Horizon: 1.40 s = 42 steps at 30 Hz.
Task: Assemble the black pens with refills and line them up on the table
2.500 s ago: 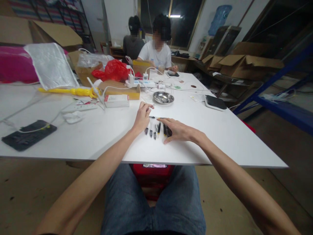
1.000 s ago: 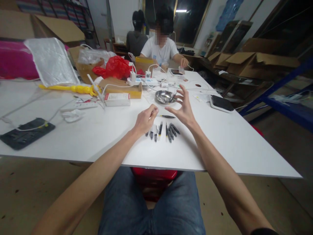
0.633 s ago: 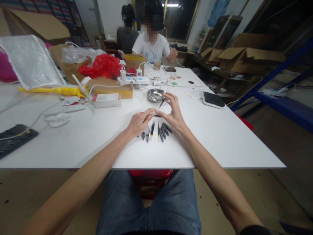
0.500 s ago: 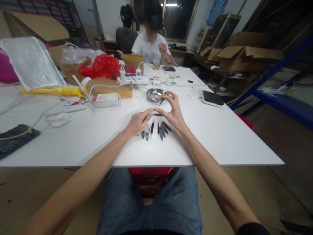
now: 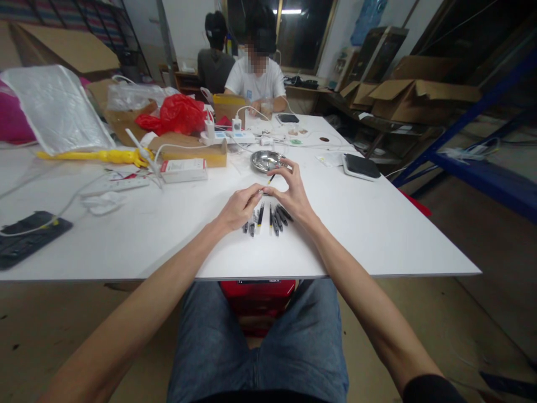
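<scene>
My left hand [image 5: 240, 208] is closed, its thumb and fingertips pinched on something small that I cannot make out. Beside it, my right hand [image 5: 292, 193] curves into a C shape, its thumb tip meeting the left fingertips. A thin dark refill with a yellow band [image 5: 272, 179] slants between the right index finger and the left fingertips. Below the hands lie dark refills [image 5: 260, 215], several black pen barrels [image 5: 278, 220] and small clear-and-black pen parts [image 5: 251, 226]. A shiny metal bowl [image 5: 265, 160] stands just beyond my hands.
A white box [image 5: 183, 170], a power strip [image 5: 229, 137] and a red plastic bag [image 5: 178, 115] are at the left back. A black-topped device [image 5: 361, 167] lies right. Across the table sits a person in a white shirt [image 5: 257, 81], with another person behind.
The view has shifted slightly. The refill between my hands has moved a little left and lower, towards my left fingertips. The person opposite has lowered a raised hand to the table.
</scene>
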{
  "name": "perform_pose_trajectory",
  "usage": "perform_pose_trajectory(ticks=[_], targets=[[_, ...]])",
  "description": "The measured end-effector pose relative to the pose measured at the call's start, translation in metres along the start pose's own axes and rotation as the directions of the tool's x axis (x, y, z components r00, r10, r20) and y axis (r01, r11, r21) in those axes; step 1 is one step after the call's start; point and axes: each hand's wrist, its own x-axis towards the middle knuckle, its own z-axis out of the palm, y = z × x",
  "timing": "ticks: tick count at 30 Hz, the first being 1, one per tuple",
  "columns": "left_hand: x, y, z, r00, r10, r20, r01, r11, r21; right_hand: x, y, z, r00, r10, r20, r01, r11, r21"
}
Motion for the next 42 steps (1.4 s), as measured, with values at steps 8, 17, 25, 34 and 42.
perform_pose_trajectory(ticks=[8,17,25,34,42], targets=[[0.000,0.003,-0.003,1.000,-0.025,0.010,0.025,1.000,-0.009,0.002,0.002,0.003,1.000,-0.002,-0.003,0.002,1.000,-0.019],[0.001,0.002,0.002,1.000,-0.029,-0.010,0.029,0.999,-0.015,-0.005,0.001,0.010,0.996,-0.086,-0.028,0.083,0.992,-0.098],[0.001,0.001,0.003,0.995,-0.081,-0.059,0.082,0.997,0.014,-0.007,-0.010,0.012,0.983,-0.166,0.079,0.178,0.964,-0.199],[0.000,-0.001,0.003,0.991,-0.102,-0.083,0.105,0.994,0.025,-0.010,-0.022,0.016,0.952,-0.229,0.201,0.282,0.911,-0.300],[-0.002,-0.003,0.000,0.991,-0.117,-0.063,0.121,0.990,0.076,-0.004,-0.024,0.008,0.996,-0.070,0.053,0.077,0.987,-0.144]])
